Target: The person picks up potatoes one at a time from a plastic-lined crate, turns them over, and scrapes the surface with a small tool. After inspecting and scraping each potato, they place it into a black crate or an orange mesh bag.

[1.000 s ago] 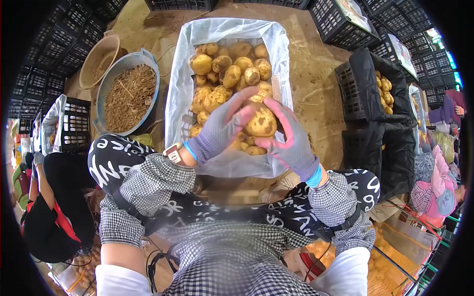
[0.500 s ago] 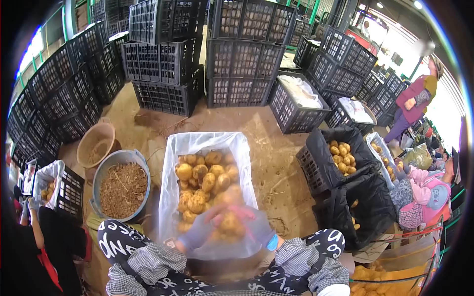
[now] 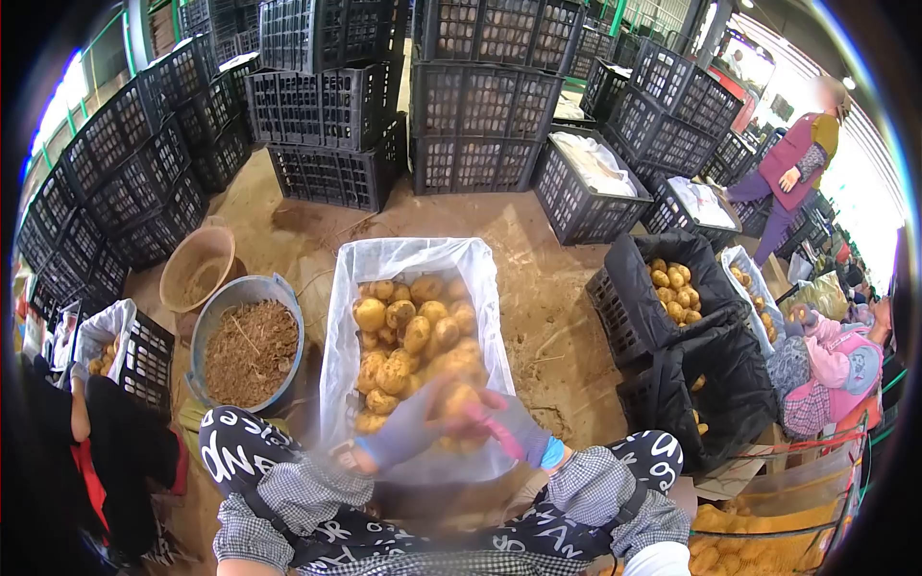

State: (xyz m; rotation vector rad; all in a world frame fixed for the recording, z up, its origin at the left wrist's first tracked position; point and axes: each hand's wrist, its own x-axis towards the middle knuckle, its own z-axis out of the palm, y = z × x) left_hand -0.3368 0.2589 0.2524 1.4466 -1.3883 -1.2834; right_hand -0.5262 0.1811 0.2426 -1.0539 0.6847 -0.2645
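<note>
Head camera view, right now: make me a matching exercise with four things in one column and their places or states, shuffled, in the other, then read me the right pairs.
Column one:
1. Round blue plastic tub
2. Rectangular container lined with white plastic
3. Round brown plastic basin
4. Right hand in a grey-and-pink glove

Column two:
A. Blue band at its wrist
B. Holds loose brown debris
C. Up and left of the tub
D. Holds yellow-brown potatoes

Pairs: 1-B, 2-D, 3-C, 4-A.
</note>
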